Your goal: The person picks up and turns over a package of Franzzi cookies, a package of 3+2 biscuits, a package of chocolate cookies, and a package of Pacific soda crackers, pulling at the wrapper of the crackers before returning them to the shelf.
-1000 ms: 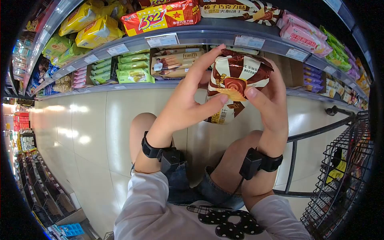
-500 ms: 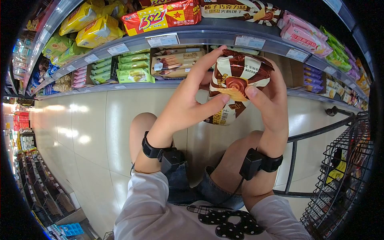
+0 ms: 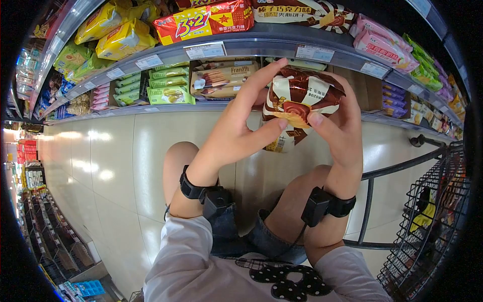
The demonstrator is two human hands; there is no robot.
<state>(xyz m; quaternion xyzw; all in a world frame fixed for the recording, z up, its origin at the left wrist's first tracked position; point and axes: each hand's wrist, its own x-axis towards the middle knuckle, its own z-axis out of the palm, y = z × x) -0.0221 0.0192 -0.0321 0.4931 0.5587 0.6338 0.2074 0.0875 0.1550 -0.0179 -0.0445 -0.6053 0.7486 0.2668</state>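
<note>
Between both hands is a brown and cream packet of sandwich biscuits [image 3: 301,93], its end face with a printed date turned up toward me. My left hand [image 3: 246,118] grips its left side, thumb on the near face and fingers around behind. On the right side my right hand [image 3: 342,116] holds it the same way, thumb pressed near the printed chocolate swirl. The far fingers of both hands are partly hidden. The packet is in front of the lower shelf, above the floor. A similar brown and cream packet [image 3: 302,14] lies on the upper shelf.
A shelf edge with price tags [image 3: 206,50] runs across the top. Red 3+2 packets [image 3: 204,22], pink packets [image 3: 382,48] and green Franzzi boxes [image 3: 171,85] stand on the shelves. A black wire cart [image 3: 417,221] is at my right, over a tiled floor [image 3: 100,166].
The biscuit packet has tilted slightly in my hands, so less of its long lower face shows. Both hands stay in nearly the same place.
</note>
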